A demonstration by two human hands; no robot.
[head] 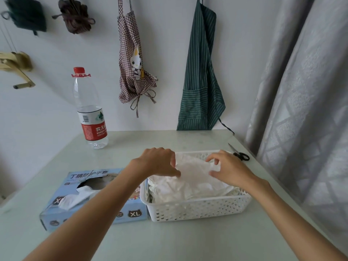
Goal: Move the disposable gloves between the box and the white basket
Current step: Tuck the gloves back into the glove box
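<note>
Two hands, your left and right, pinch one glove by opposite edges over the basket, probably to spread it flat on the pile. Another glove pokes from the box just beside, ready to pull.

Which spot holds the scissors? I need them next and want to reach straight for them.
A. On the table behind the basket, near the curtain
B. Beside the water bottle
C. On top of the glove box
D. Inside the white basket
A: the scissors lie on the table just past the far right corner of the white basket, close to the curtain.
</note>
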